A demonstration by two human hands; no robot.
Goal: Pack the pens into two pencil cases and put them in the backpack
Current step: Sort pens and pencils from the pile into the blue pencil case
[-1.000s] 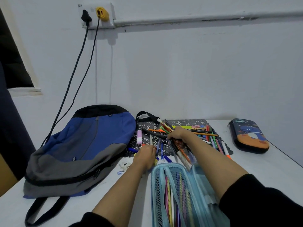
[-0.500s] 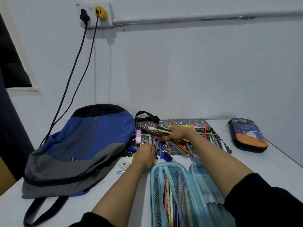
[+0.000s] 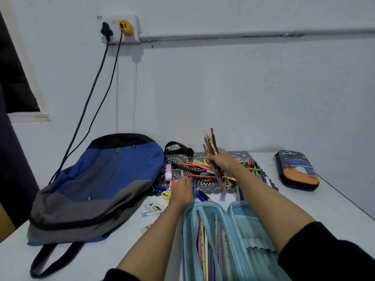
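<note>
Some pens [image 3: 200,238] sit in my open blue case [image 3: 236,226], lower centre | right grip [image 3: 220,162] clenched on a pen bundle [image 3: 212,146] above the pile [image 3: 199,169] | left grip [image 3: 182,191] flat, holding nothing | dark case [image 3: 297,171] shut at right, backpack [image 3: 97,185] at left not yet loaded

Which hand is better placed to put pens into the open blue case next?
Right hand: it grips a bundle of pens raised just beyond the blue case. The left hand only rests on loose pens.

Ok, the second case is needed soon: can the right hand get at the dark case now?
Likely reachable, but not to grasp: the right hand grips a pencil bundle. The dark case lies to its right, nothing on it, path clear.
</note>
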